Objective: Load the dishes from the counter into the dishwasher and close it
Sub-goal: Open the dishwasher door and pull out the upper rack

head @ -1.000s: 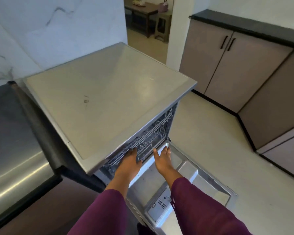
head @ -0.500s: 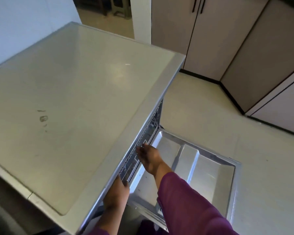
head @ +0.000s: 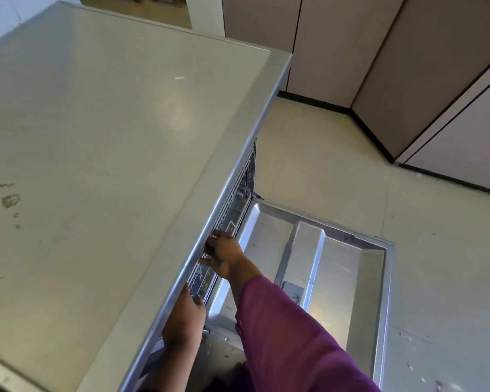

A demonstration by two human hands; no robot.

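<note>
The dishwasher point(head: 125, 137) is seen from above, with its wide flat top filling the left side. Its door point(head: 351, 278) is open and lies flat, sticking out from the front toward the right, low over the floor point(head: 323, 165). Both hands are put in under the front edge of the top, just above the door's hinge side. The right hand point(head: 224, 258) is laid against the front of the wire rack point(head: 235, 210), and the left hand point(head: 184, 315) is placed just beside it, nearer the camera. The rack's front is lined up along the dishwasher's front edge. The fingers are partly hidden and blurred, so a grip cannot be told.
</note>
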